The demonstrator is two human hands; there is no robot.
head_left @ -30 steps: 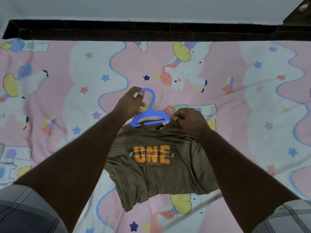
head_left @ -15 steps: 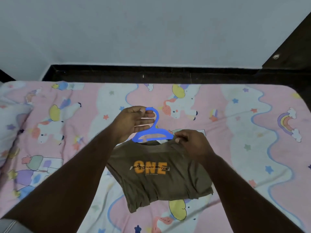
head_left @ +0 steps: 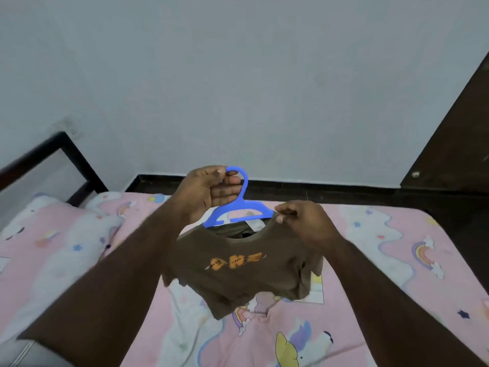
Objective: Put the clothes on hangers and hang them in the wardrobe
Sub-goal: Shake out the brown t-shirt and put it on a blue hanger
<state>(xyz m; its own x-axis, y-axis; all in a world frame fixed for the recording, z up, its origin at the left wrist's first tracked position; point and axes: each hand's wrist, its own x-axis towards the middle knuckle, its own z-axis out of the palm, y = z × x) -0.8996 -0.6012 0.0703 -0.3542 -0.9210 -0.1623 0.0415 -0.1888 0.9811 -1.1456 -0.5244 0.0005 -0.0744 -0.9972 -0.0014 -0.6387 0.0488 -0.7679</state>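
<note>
Brown T-shirt hangs in the air in front of us, lifted off the bed, with its bottom edge low near the sheet. Our left hand curls its fingers round the hook of the blue hanger, so the hook points to 12 o'clock. The hanger's long bar runs from 9 o'clock to 3 o'clock, tipped a little. Our right hand pinches the shirt's neck edge at the 3 o'clock end of the bar.

We think the 9 o'clock end of the hanger is not yet inside the shirt. It sticks out above the collar. So the shirt's left shoulder must go over that end next, and our left hand is the nearer one.

Hard, smooth plastic makes up the hanger, thin and flat. Soft and floppy, the shirt folds and bunches at the bottom, with orange letters on the front. On the bed lies a pink sheet with unicorns and stars, and a pillow sits at 9 o'clock. We cannot see the wardrobe.
</note>
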